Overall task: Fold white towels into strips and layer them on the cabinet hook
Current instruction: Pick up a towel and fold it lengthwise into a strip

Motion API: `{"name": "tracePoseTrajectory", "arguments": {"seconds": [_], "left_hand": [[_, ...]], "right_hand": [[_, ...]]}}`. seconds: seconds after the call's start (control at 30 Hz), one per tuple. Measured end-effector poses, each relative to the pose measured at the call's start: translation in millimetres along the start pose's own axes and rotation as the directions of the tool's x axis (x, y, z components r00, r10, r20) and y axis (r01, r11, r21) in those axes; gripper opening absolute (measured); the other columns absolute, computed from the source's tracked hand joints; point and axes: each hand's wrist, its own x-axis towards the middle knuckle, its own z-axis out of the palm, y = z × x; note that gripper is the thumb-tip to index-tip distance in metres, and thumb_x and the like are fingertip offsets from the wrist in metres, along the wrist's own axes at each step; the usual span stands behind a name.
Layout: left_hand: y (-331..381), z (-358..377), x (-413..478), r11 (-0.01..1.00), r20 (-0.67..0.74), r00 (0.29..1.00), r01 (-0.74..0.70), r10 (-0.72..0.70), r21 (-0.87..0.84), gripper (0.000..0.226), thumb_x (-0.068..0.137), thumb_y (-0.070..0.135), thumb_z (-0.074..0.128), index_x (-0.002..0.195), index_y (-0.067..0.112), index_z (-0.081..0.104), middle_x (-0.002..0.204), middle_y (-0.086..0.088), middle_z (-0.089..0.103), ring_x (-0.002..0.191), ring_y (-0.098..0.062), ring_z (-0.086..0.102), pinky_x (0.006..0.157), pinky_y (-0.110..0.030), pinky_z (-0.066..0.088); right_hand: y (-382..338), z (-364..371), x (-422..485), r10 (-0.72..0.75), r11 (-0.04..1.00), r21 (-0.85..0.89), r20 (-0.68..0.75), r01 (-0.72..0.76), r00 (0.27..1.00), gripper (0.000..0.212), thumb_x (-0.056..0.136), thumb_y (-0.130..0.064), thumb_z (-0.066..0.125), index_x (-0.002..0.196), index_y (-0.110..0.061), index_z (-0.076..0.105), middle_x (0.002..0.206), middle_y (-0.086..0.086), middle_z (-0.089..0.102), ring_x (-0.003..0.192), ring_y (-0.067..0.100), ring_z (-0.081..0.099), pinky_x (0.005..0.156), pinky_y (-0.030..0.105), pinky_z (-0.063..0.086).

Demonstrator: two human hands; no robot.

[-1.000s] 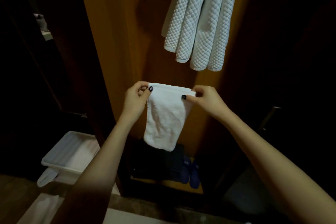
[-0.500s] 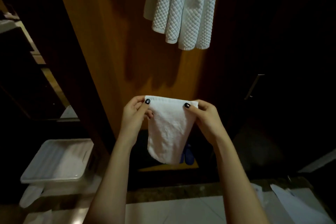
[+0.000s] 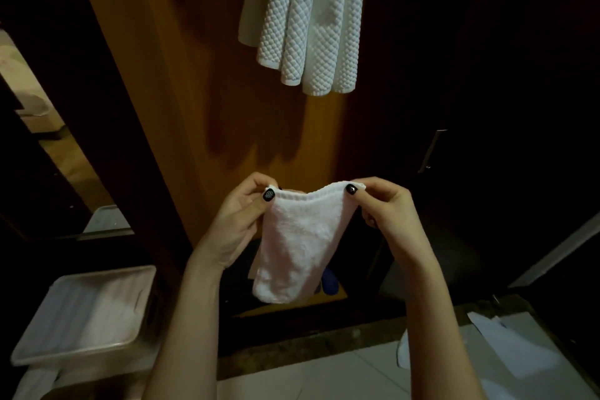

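Observation:
A small white towel [image 3: 297,243] hangs folded in front of me, its hemmed top edge sagging a little in the middle. My left hand [image 3: 240,221] pinches its top left corner and my right hand [image 3: 388,214] pinches its top right corner. Above, several quilted white towels [image 3: 311,19] hang in folded strips against the wooden cabinet panel [image 3: 181,81]. The hook that carries them lies beyond the top of the frame.
A white plastic tray [image 3: 81,312] sits low on the left. Blue slippers [image 3: 329,281] show behind the towel on the cabinet floor. A metal door handle [image 3: 431,149] is on the dark door at the right. White cloth [image 3: 487,347] lies on the pale floor, bottom right.
My hands have drawn closer together and nearer to me, so the towel's top edge now sags. The view has shifted, and the hanging towels sit higher in the frame.

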Motion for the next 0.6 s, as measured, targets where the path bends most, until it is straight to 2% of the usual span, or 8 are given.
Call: {"name": "tracePoseTrajectory", "arguments": {"seconds": [0.07,0.17,0.23,0.3,0.37,0.43,0.53,0.6], "left_hand": [[3.0,4.6,3.8,1.0,0.012,1.0,0.002,-0.002,0.012,0.007,0.089,0.022,0.059,0.085,0.023,0.064,0.084,0.001,0.064,0.08,-0.009,0.059,0.069,-0.015,0.048],[0.2,7.9,7.2,1.0,0.023,1.0,0.002,-0.003,0.023,0.006,0.089,0.021,0.058,0.088,0.021,0.064,0.079,0.005,0.064,0.076,-0.006,0.06,0.069,-0.015,0.049],[-3.4,9.2,7.9,0.999,0.032,0.999,-0.003,0.002,0.039,0.008,0.089,0.024,0.061,0.087,0.025,0.068,0.088,-0.003,0.069,0.087,-0.014,0.065,0.079,-0.02,0.051],[-7.0,10.2,7.3,0.992,0.056,0.998,-0.049,0.042,0.117,0.007,0.088,0.027,0.066,0.091,0.025,0.072,0.103,-0.006,0.072,0.104,-0.02,0.065,0.091,-0.024,0.05],[-10.8,10.0,6.8,0.979,0.063,0.996,-0.08,0.07,0.187,0.008,0.086,0.03,0.069,0.091,0.027,0.074,0.109,0.006,0.069,0.109,-0.012,0.062,0.093,-0.022,0.047],[-14.1,8.3,6.2,0.976,0.065,0.996,-0.069,0.057,0.207,0.007,0.084,0.028,0.071,0.088,0.03,0.076,0.107,0.016,0.066,0.107,-0.004,0.06,0.091,-0.018,0.045],[-19.2,2.0,5.6,0.98,0.05,0.997,-0.061,0.053,0.189,0.012,0.081,0.026,0.068,0.087,0.031,0.077,0.103,0.019,0.065,0.105,-0.002,0.059,0.091,-0.019,0.046],[-21.3,-1.1,6.2,0.986,0.029,0.998,-0.054,0.05,0.156,0.013,0.081,0.023,0.068,0.086,0.029,0.078,0.111,0.017,0.065,0.112,-0.004,0.059,0.092,-0.02,0.047]], "right_hand": [[-8.1,7.6,7.5,-0.001,1.0,-0.007,0.006,0.001,1.0,0.013,0.095,-0.017,0.063,0.095,-0.01,0.074,0.081,0.006,0.07,0.068,0.007,0.058,0.06,0.019,0.044],[-13.6,17.7,15.4,-0.003,1.0,-0.008,0.078,0.004,0.997,0.017,0.098,-0.015,0.058,0.1,-0.003,0.07,0.1,0.024,0.067,0.079,0.02,0.056,0.069,0.03,0.043],[-12.1,24.4,15.2,-0.001,1.0,0.02,0.127,-0.002,0.992,0.018,0.099,-0.016,0.056,0.101,-0.004,0.069,0.097,0.015,0.069,0.082,0.02,0.056,0.074,0.033,0.045],[-8.3,31.3,11.0,0.023,0.997,0.063,0.151,-0.033,0.988,0.017,0.098,-0.017,0.056,0.101,-0.009,0.07,0.096,0.005,0.07,0.086,0.019,0.06,0.076,0.03,0.048],[-3.8,37.2,6.4,0.042,0.994,0.092,0.157,-0.056,0.987,0.017,0.098,-0.017,0.056,0.103,-0.013,0.071,0.097,0.002,0.071,0.09,0.017,0.063,0.077,0.026,0.05],[-1.4,40.9,3.4,0.055,0.993,0.09,0.168,-0.071,0.984,0.018,0.098,-0.017,0.055,0.11,-0.017,0.069,0.098,0.001,0.071,0.09,0.016,0.064,0.077,0.025,0.052],[-1.2,41.8,-0.1,0.068,0.99,0.105,0.193,-0.09,0.979,0.023,0.099,-0.027,0.052,0.117,-0.028,0.066,0.094,-0.001,0.069,0.088,0.016,0.064,0.076,0.027,0.053],[-2.8,41.4,-3.3,0.066,0.986,0.138,0.224,-0.098,0.972,0.03,0.098,-0.042,0.048,0.112,-0.027,0.068,0.099,0.003,0.072,0.095,0.02,0.067,0.081,0.031,0.054]]}}
